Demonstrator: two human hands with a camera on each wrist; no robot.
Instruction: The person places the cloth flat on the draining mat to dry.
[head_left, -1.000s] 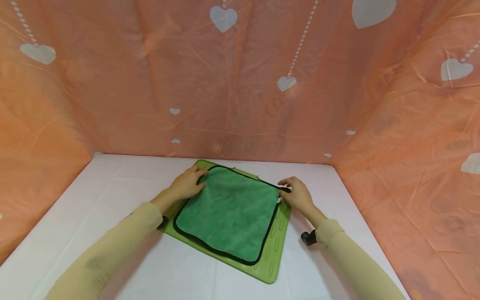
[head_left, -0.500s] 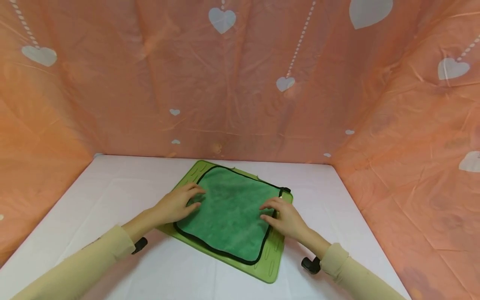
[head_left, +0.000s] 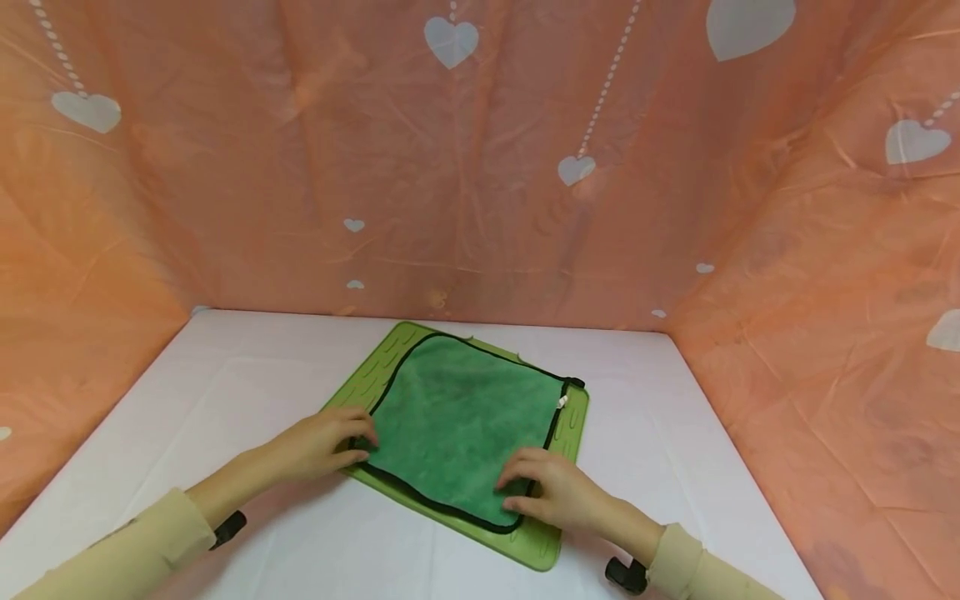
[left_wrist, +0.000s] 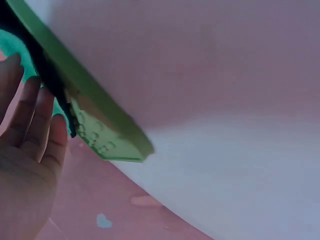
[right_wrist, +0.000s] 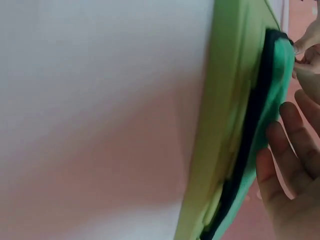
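Observation:
A green cloth with black edging lies flat on a light green board, which sits at an angle on the white table. My left hand is at the cloth's left corner, its fingertips over the black edge. In the left wrist view the fingers are loosely extended and pinch nothing. Over the cloth's front right corner is my right hand, fingers relaxed. In the right wrist view its fingers are close beside the cloth's edge; whether they touch it I cannot tell.
White covering spreads over the table around the board. An orange curtain with pale hearts stands behind and at both sides. A small white tag is on the cloth's right edge, below a dark tab at the corner.
Both hands have moved from the cloth's far corners down its sides toward the near corners. The cloth and board have stayed in place.

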